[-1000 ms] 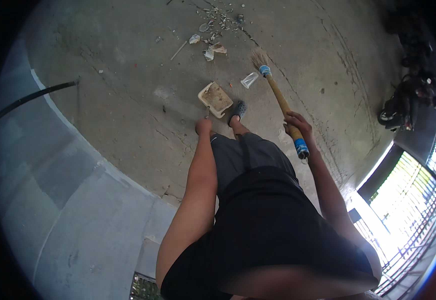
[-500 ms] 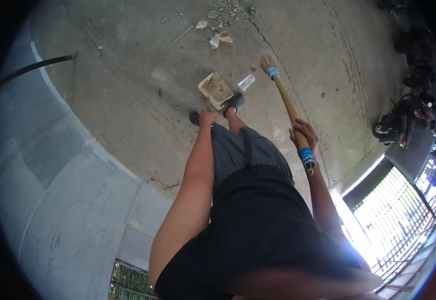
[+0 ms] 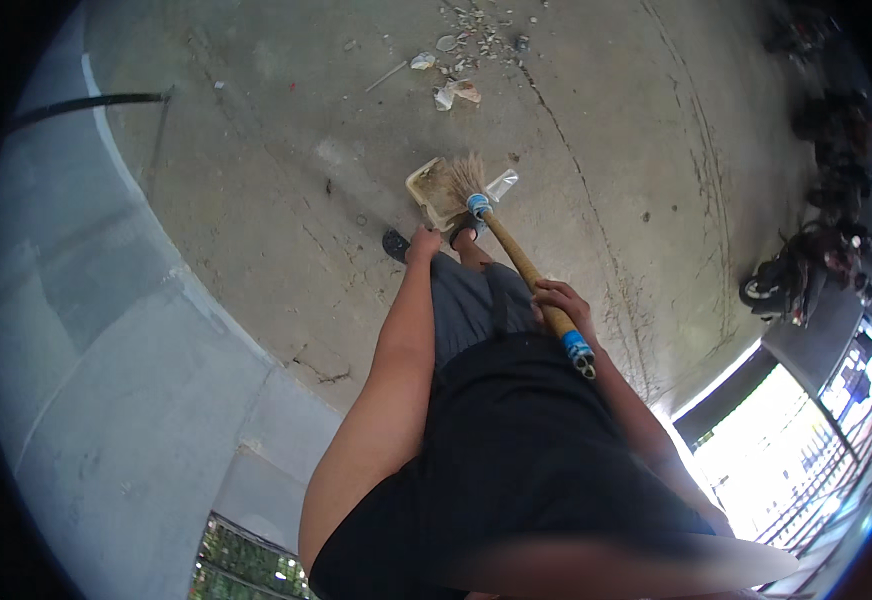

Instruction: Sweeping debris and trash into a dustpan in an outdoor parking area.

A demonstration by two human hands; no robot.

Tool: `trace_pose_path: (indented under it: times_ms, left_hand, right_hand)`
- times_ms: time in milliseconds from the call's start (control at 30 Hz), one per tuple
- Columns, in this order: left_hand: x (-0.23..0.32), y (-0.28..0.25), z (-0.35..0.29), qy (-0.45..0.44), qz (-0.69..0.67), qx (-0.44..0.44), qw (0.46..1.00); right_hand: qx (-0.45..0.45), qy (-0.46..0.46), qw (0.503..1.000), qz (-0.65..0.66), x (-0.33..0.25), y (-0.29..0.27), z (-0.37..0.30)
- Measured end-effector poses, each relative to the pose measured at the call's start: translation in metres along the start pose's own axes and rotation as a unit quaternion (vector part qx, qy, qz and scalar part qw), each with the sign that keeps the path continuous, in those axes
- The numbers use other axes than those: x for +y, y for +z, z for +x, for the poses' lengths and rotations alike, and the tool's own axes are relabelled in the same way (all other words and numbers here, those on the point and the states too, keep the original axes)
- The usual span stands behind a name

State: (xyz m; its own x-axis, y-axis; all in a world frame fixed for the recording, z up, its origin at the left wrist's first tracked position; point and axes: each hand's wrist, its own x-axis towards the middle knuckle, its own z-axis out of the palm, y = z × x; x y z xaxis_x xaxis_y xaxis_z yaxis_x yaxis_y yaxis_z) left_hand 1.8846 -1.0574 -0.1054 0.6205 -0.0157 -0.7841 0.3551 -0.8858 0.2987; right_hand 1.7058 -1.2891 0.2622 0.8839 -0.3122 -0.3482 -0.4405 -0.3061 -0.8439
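My right hand (image 3: 564,302) is closed round the handle of a short broom (image 3: 518,255) with blue bands. Its bristles spread over the right side of a dirty, cream-coloured dustpan (image 3: 419,187), which sits in front of my feet. My left hand (image 3: 423,243) is closed at the dustpan's near end, on its handle, most of which the fingers hide. Right beside the bristles lies a clear plastic cup (image 3: 503,184) on its side, partly behind the broom head.
Farther ahead on the cracked concrete floor lie scattered debris (image 3: 471,40), crumpled wrappers (image 3: 456,94) and a thin stick (image 3: 386,76). A grey wall (image 3: 146,330) curves along the left. Parked motorcycles (image 3: 806,270) and a bright barred gate (image 3: 771,440) are on the right.
The broom has swung left, from the floor right of the cup to over the dustpan's right side. My right hand moved left with it. My left hand stays at the dustpan.
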Motion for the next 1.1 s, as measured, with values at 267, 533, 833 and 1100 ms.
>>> trace_pose_path:
  times_ms: [267,533,833,1100]
  left_hand:
    - [0.044,-0.021,-0.052,-0.010,-0.060,-0.022,0.998]
    - [0.002,-0.059,-0.070,-0.038,-0.087,0.041,0.995]
    - [-0.093,-0.116,-0.077,-0.015,-0.111,0.120,0.986]
    - [-0.191,-0.200,-0.075,-0.021,-0.077,0.106,0.991]
  right_hand:
    - [0.096,0.032,0.992,0.081,-0.020,-0.087,0.019]
    - [0.125,-0.051,0.991,0.001,-0.057,-0.115,0.043]
    - [0.118,-0.133,0.983,-0.051,-0.037,-0.012,0.081]
    - [0.042,0.129,0.981,-0.136,-0.015,0.075,0.037]
